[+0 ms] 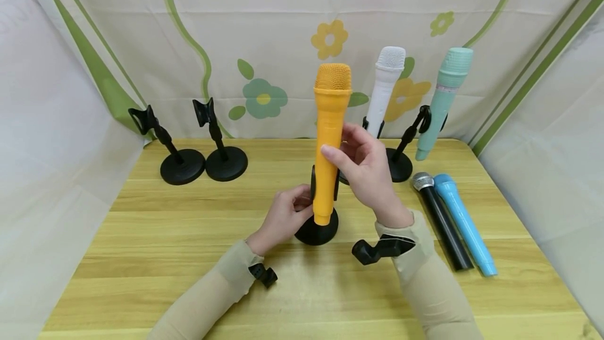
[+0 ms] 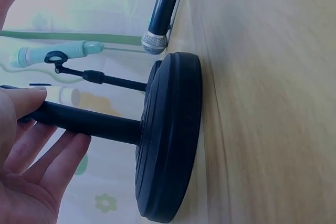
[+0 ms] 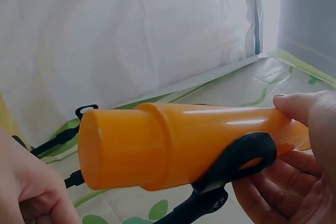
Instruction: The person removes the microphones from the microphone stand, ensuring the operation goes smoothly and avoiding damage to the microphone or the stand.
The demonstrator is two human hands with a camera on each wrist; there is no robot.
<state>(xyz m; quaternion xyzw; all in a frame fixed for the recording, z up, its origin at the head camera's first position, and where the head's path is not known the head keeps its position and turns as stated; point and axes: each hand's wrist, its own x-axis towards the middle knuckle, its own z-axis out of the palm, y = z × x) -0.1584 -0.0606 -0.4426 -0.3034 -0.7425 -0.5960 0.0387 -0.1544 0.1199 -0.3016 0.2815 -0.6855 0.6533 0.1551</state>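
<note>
An orange microphone (image 1: 330, 119) stands nearly upright in the clip of a black microphone stand (image 1: 317, 231) at the middle of the table. My right hand (image 1: 368, 167) holds its body between thumb and fingers, just above the clip. In the right wrist view the clip (image 3: 241, 158) wraps the orange barrel near its tail end. Lower down, my left hand (image 1: 285, 219) grips the stand's pole (image 2: 89, 121), thumb on one side and fingers on the other. The round base (image 2: 170, 135) shows large in the left wrist view.
Two bare stands (image 1: 182, 166) (image 1: 226, 162) stand at the back left. Behind my right hand, a white microphone (image 1: 384, 88) and a mint-green microphone (image 1: 443, 104) sit in stands. A black microphone (image 1: 443, 224) and a blue microphone (image 1: 464, 224) lie on the table (image 1: 189, 256) at right.
</note>
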